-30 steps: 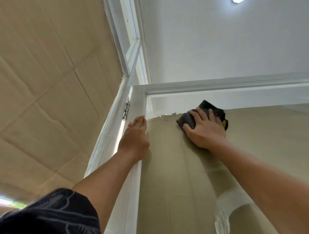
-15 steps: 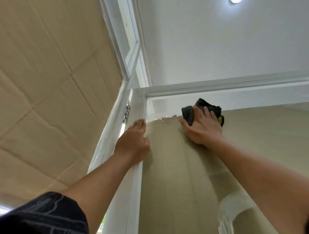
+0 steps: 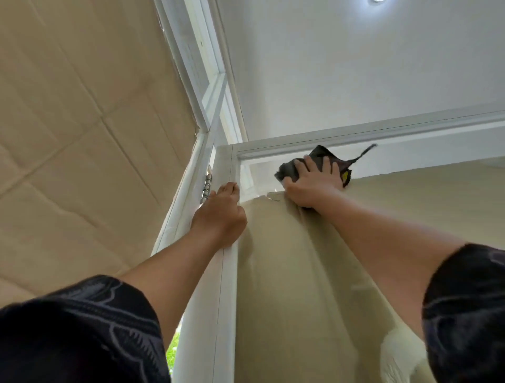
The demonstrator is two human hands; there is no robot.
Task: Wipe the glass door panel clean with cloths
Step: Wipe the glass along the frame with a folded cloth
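The glass door panel (image 3: 314,287) fills the lower right, set in a white frame (image 3: 226,287), with beige cardboard behind the glass. My right hand (image 3: 311,186) presses a dark grey cloth (image 3: 318,160) with a yellow tag flat against the glass near its top edge, fingers spread over it. A loose strip of the cloth flicks out to the right. My left hand (image 3: 220,216) rests on the frame's left upright just below the top corner, fingers straight and pointing up.
A metal hinge (image 3: 207,188) joins the door to the white jamb on the left. Beige cardboard sheets (image 3: 82,136) cover the panel at left. White ceiling with a lamp (image 3: 377,1) is above. Greenery (image 3: 173,352) shows through the gap below.
My right hand has slid the cloth up the glass toward the top rail. My left hand stays on the frame, while the view has tilted slightly.
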